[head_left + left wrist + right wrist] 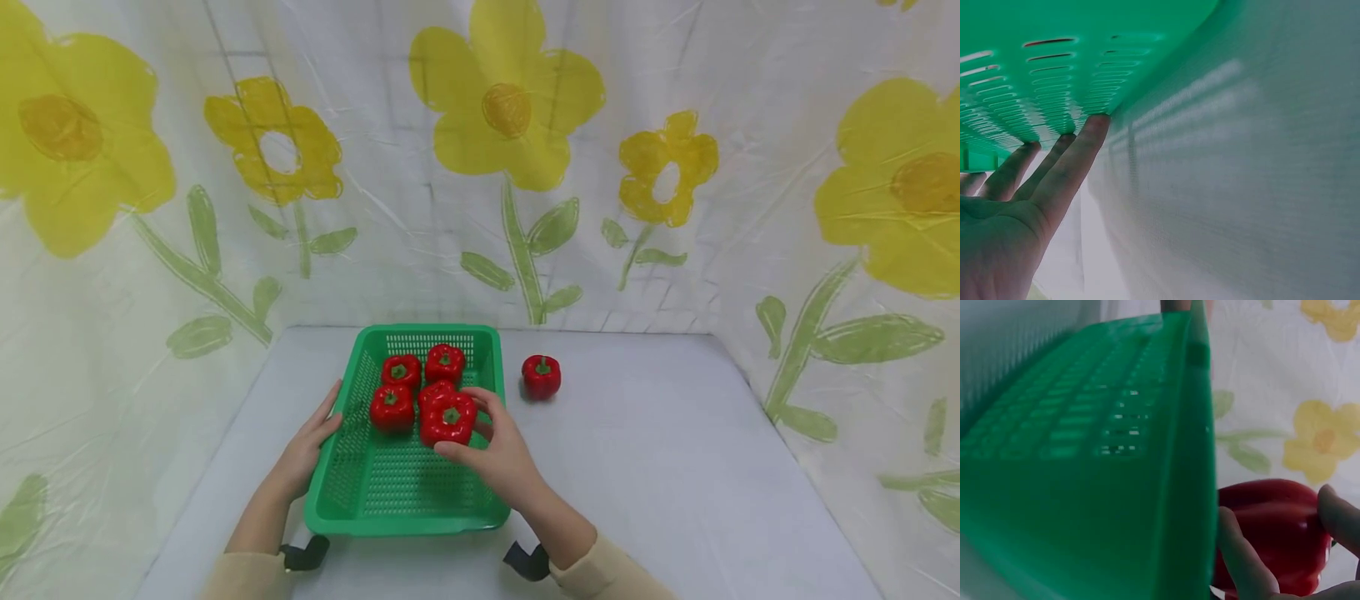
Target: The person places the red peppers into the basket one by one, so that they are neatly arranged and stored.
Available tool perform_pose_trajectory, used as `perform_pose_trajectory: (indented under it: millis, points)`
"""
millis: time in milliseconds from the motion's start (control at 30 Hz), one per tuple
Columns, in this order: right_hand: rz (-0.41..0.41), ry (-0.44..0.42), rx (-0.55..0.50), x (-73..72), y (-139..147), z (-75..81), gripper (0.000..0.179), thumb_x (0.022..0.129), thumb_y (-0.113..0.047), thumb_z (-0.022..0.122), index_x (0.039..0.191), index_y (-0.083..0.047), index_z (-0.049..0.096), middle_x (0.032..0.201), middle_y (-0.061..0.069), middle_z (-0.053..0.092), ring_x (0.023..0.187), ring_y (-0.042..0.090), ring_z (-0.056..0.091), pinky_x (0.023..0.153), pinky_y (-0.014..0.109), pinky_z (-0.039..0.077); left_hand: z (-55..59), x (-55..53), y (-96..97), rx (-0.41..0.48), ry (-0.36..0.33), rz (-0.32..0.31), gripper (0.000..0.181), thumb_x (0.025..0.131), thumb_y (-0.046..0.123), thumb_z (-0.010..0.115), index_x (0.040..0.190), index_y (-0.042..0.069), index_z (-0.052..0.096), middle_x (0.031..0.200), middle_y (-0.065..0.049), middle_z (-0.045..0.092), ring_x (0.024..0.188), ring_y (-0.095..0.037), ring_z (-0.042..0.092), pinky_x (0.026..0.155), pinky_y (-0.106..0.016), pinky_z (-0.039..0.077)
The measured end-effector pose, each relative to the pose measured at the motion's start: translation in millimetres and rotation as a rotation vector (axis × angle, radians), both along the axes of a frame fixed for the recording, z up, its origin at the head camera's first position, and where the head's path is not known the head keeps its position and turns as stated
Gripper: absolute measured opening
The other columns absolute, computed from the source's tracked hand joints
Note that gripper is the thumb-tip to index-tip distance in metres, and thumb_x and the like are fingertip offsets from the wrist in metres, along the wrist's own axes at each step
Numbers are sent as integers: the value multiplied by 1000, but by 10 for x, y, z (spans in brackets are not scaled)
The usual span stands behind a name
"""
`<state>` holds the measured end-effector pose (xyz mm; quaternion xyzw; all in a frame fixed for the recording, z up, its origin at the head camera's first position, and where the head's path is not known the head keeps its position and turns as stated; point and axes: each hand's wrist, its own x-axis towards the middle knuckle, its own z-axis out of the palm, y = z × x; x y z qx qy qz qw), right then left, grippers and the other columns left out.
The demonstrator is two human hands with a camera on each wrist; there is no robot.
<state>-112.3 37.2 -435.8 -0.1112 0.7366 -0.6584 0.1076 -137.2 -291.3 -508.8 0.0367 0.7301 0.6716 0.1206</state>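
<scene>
A green perforated plastic basket (408, 525) stands on the white table with several red bell peppers (392, 410) in it. My right hand (504, 454) holds another red bell pepper (448, 419) between thumb and fingers, over the right part of the basket. That held pepper (1279, 531) appears beside the basket's rim in the right wrist view and partly hides one behind it in the head view. At the basket's left side is my left hand (303, 450). Its extended fingers (1063, 175) touch the outer slotted wall in the left wrist view.
One more red bell pepper (542, 377) stands on the table (645, 467), right of the basket. A white curtain (375, 250) with painted yellow flowers hangs behind the table and along its sides.
</scene>
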Motion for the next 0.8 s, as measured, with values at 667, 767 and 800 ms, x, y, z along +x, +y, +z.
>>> perform_pose_trajectory:
  millis: [667,767,800]
  points:
    - [28,-15,111,79,-430,-186,78,82,-38,85,147,-23,45,141,-1,54,126,28,54,89,41,60,-19,2,1,-1,-16,3,58,111,41,29,162,40,3,170,-17,7,135,-52,44,89,-49,60]
    - [20,-13,128,83,-491,-209,78,82,-36,85,147,-21,45,141,1,54,127,30,54,89,44,60,-15,4,0,-7,-13,4,57,111,42,29,162,40,3,170,-16,7,136,-53,44,89,-49,60]
    - [15,-16,132,84,-513,-218,78,82,-35,85,147,-21,44,141,2,54,127,31,54,90,45,59,-15,4,1,-9,-10,4,57,111,42,29,162,41,3,170,-15,6,136,-53,43,89,-50,60]
